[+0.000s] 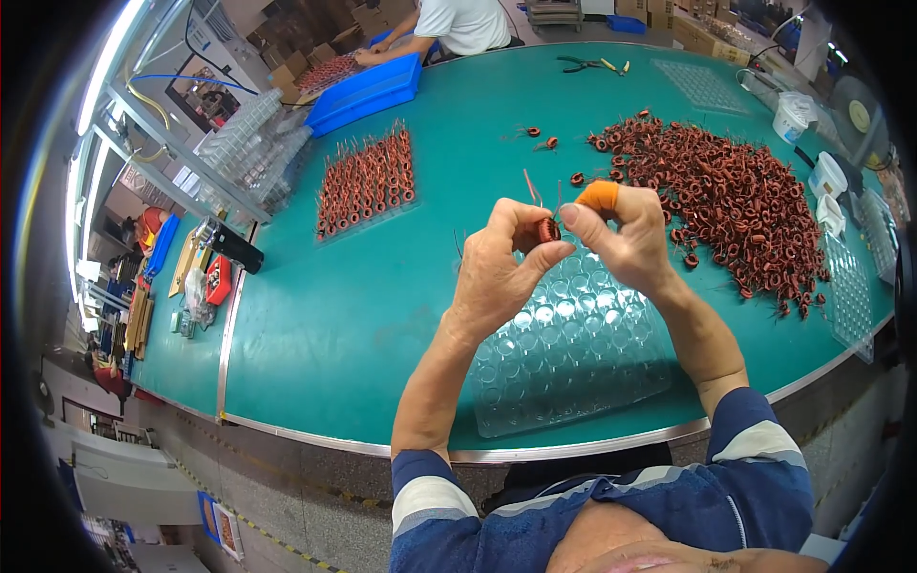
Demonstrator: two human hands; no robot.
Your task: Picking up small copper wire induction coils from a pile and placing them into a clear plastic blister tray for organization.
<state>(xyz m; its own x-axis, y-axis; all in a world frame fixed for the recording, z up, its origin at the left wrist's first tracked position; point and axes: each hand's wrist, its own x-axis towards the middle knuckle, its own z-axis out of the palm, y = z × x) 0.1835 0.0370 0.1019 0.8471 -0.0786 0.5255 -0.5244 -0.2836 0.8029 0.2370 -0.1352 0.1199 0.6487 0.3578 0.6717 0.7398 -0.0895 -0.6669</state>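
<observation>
My left hand (501, 267) pinches small reddish copper-wound ring coil (547, 230) between thumb and forefinger, wire leads rising
My right hand (626, 239), orange finger sleeve (599, 196) on, just beside coil; cannot tell whether it grips lead
Coil held up near far edge of clear plastic round-pocketed tray (573, 358) on green tabletop (325, 329)
Heap of loose copper-red coils (735, 205) to my right

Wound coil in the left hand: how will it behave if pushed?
The coil is probably heavy for its size, given its copper-coloured wire winding. Its leads look thin, so likely bend easily. They stick out, so it would probably catch rather than roll freely.
</observation>
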